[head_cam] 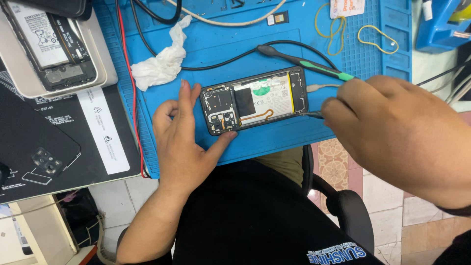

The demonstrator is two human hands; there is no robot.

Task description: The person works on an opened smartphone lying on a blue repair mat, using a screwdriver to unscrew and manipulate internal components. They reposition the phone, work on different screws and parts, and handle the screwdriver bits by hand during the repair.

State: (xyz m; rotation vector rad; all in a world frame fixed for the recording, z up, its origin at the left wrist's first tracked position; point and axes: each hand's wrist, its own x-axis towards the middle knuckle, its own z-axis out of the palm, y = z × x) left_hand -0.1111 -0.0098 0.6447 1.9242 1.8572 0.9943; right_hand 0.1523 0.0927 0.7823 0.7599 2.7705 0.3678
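Note:
An opened black smartphone [255,99], back cover off with its battery and circuit board showing, lies on a blue work mat [274,44]. My left hand [184,142] rests on the mat and touches the phone's left end with fingers and thumb. My right hand [387,127] is closed around a thin dark tool [314,115] whose tip meets the phone's right end. A white cable plug [321,88] sits at that same end.
A crumpled white tissue [159,64] lies left of the phone. A black and green handled tool [304,64] with a black cord lies behind it. Yellow rubber bands [377,41] sit at the far right. Another opened device [49,44] and a black phone cover [37,147] lie at left.

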